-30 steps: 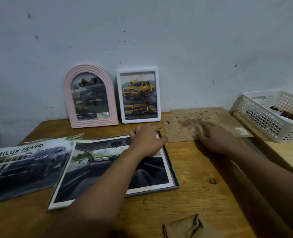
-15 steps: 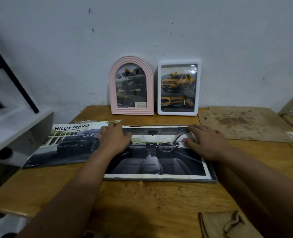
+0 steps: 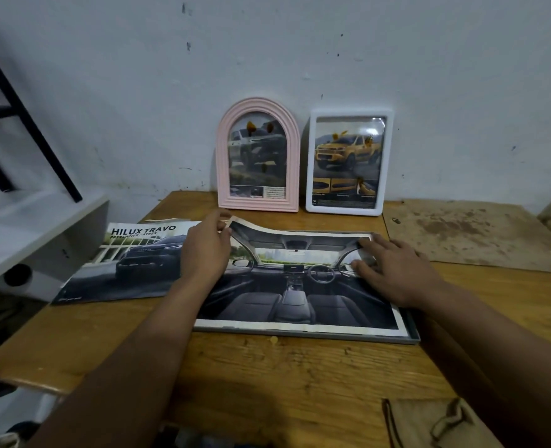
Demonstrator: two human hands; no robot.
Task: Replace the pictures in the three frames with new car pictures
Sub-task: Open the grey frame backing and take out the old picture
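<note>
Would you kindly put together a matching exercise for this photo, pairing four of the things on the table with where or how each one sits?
Things:
1. pink arched frame
2. white frame
3. car interior picture
4. Hilux Travo brochure

Places or states:
A. lies flat at the table's left edge
B. lies over a grey frame, far left corner lifted by the left hand
C. leans on the wall, holds a yellow pickup picture
D. leans on the wall, holds a dark vehicle picture

Pairs: 1-D, 2-C, 3-B, 4-A
</note>
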